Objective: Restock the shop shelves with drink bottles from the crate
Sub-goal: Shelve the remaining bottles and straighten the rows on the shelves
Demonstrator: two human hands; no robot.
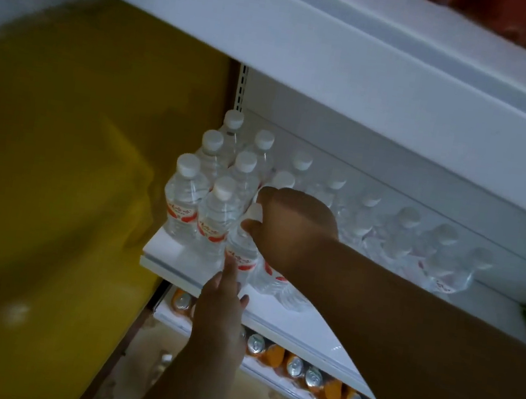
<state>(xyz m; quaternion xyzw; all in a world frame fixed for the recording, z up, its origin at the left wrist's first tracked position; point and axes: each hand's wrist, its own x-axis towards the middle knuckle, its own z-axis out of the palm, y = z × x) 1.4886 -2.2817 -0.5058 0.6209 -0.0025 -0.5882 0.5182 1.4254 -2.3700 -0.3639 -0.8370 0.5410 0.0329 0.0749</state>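
— What's my right hand on?

— Your fingers are curled over the white cap of a bottle at the front of the shelf, third in from the left end. It stands upright, just beside two other front bottles.

— And my left hand?

— Lower down, forefinger out straight, its tip touching that same bottle's red label. The other fingers look relaxed.

— Can you read the label?

— No. Red and white with some script, too blurred to make out. Same label on the neighbours.

— Further along the row?

— More clear, white-capped bottles run right along the back, smeared by blur. Your right forearm hides the ones behind it.

— Below?

— Orange cans on the next shelf down, silver tops showing, print unreadable. The left wall is yellow. I can't see the crate.
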